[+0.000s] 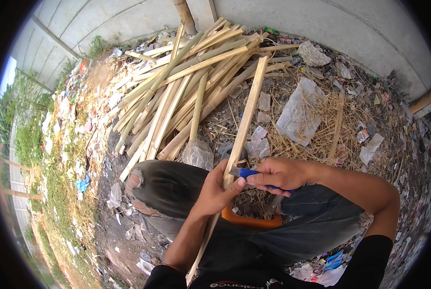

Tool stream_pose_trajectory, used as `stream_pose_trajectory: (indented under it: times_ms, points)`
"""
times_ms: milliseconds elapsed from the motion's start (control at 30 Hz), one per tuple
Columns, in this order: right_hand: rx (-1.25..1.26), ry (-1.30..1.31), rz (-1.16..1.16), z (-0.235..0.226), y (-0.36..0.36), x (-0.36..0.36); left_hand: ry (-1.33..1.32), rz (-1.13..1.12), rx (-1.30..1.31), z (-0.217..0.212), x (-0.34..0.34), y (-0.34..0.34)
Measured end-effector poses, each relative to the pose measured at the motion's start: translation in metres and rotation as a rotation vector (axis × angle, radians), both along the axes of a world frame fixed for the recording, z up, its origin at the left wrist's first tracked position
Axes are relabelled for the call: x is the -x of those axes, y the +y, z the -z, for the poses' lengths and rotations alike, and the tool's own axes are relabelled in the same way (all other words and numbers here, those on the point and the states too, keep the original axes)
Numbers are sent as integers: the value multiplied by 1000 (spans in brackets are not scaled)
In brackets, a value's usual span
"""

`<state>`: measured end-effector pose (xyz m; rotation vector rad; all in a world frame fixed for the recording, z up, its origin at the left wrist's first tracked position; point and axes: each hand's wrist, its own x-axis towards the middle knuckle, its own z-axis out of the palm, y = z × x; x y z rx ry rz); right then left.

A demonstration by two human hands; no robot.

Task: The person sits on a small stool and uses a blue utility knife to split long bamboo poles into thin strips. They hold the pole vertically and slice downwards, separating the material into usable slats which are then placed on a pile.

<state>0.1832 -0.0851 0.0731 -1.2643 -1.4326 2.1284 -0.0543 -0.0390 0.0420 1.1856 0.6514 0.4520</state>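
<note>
My left hand [215,190] grips a long, pale bamboo strip [247,113] that slants from my lap up toward the pile. The thumb presses against its edge. My right hand [278,173] is closed on a blue-handled knife [247,172], whose short blade meets the strip just beside my left thumb. Both forearms come in from the lower edge, over my knees in dark worn trousers [172,180].
A heap of split bamboo strips [186,82] lies ahead on littered ground. Dry straw [316,130], plastic scraps and a stone [313,54] lie to the right. An orange seat edge [251,221] shows between my legs. A grey concrete wall [297,14] stands behind.
</note>
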Motion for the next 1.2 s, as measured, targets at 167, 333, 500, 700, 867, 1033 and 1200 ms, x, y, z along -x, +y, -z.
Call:
stream_pose_trajectory:
  times_ms: [167, 333, 500, 700, 867, 1033, 1200]
  points:
    - [-24, -37, -30, -1, 0, -1, -32, -15, -34, 6, -2, -2]
    - [-179, -289, -110, -17, 1, 0, -15, -12, -118, 14, -2, -3]
    - [-569, -410, -86, -4, 2, -8, 70, 16, -227, 22, -2, -4]
    - [-494, -492, 659, -18, 25, -60, 213, 11, -315, 22, 3, -6]
    - [-607, -503, 481, -41, 9, -59, 206, -70, -388, 14, 0, -7]
    - [-590, -481, 42, -21, -10, -3, 203, -80, -387, 13, -5, -6]
    - [-491, -436, -69, -3, -7, 12, 231, -108, -617, 15, -5, -6]
